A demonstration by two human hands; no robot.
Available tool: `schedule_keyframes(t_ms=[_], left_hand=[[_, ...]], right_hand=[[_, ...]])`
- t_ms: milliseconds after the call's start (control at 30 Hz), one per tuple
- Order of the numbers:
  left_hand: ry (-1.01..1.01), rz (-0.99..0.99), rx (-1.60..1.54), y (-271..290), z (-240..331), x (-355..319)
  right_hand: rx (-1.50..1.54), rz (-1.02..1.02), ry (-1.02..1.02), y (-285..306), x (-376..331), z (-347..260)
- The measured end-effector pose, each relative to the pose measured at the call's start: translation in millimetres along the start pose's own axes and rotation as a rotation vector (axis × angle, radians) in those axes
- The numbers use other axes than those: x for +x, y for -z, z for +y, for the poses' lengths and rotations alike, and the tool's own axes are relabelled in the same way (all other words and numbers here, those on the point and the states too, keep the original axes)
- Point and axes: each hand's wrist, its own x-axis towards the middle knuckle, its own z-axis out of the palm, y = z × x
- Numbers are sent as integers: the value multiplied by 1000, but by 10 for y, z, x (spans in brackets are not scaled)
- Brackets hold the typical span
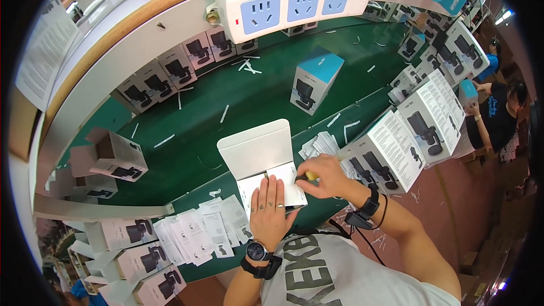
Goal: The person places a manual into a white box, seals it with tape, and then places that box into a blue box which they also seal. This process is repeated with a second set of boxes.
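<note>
An open white box [256,146] stands in front of me on the green work surface, its lid flap raised on the far side. My left hand [267,209] lies flat over the white contents, fingers stretched out and close together. At the box's right edge my right hand [328,177] is closed around a small yellow and dark thing [311,175]. Most of that thing is hidden in the fingers, and its kind cannot be made out. To the left of the box are fanned piles of printed leaflets [190,237]. Another leaflet stack [321,145] sits just beyond my right hand.
A blue-topped microphone carton [317,76] stands on the green belt, among paper scraps. Large printed cartons [385,153] line the right side. Open cartons [141,260] sit at lower left. A power strip [294,7] spans the shelf above. A co-worker [496,113] handles a box at far right.
</note>
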Motion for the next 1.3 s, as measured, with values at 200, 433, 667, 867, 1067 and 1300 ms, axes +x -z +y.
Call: schedule_keyframes(t_ms=[200,433,667,867,1067,1300], left_hand=[[-3,21,-7,-18,32,17],[0,-4,-11,2,-2,-27],[1,18,-60,-70,-7,-66],[-43,-58,42,51,100,-78],[-125,-161,85,-56,39,-339],[-105,-108,-1,-60,-63,-401]], right_hand=[[59,119,-347,-179,43,-10],[430,-283,-396,427,-583,-185],[-15,-673,-693,1022,-1440,-415],[-14,35,-290,262,-134,-731],[-180,231,-44,-725,630,-717],[-212,184,-61,-907,655,-699]])
